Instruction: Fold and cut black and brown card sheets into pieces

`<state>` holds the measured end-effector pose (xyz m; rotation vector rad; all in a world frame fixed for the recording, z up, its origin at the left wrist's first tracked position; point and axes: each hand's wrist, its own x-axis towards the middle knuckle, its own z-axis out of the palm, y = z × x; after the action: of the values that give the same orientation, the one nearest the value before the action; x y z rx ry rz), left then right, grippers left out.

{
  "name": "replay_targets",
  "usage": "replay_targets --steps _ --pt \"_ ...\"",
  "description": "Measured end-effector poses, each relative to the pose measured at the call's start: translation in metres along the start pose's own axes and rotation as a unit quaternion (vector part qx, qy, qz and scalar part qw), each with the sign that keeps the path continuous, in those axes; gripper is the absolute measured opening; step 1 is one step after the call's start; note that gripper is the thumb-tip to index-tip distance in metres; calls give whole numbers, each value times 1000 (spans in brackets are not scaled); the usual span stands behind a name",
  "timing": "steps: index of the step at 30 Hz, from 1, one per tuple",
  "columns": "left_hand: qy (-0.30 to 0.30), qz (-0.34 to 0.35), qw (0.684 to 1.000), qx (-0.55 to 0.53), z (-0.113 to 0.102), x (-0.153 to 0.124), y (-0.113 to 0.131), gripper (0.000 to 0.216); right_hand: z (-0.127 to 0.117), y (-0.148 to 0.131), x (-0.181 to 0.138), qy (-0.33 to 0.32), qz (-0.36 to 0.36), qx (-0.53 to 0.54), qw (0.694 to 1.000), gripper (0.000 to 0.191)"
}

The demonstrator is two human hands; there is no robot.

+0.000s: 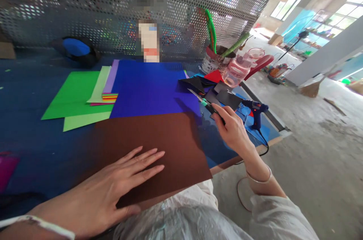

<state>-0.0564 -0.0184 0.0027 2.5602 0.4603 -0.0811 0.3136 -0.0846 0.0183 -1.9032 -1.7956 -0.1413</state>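
Note:
A sheet of brown paper (170, 134) lies in front of me, its near edge reaching my lap. Spread flat on it is my left hand (113, 179), fingers straight and holding nothing. My right hand (234, 128) grips a utility knife (209, 106) with a dark handle, a teal part and a narrow metal blade. The blade points up and left, above the right end of a blue sheet (150, 89), and casts a shadow there. Beyond the brown paper, the blue sheet overlaps green sheets (76, 89) and a lilac one (111, 77).
Black paper pieces (229, 98) and a red piece (214, 76) lie at the right. Past them stand a pot (211, 60) and a pink clear bottle (236, 70). A glue gun (256, 111) with a cord sits near the table's right edge. A perforated metal screen (107, 13) rises behind.

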Motion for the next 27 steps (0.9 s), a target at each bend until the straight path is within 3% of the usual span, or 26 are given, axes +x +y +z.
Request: replay_targets --steps 5,15,27 --pt "2 5 1000 3 1 -1 -3 78 4 9 6 55 7 -18 998 45" --pt "5 11 1000 7 1 -4 -3 78 19 39 4 123 91 -76 985 47" --pt "7 27 999 40 6 -3 -7 79 25 50 0 109 135 -119 978 47"
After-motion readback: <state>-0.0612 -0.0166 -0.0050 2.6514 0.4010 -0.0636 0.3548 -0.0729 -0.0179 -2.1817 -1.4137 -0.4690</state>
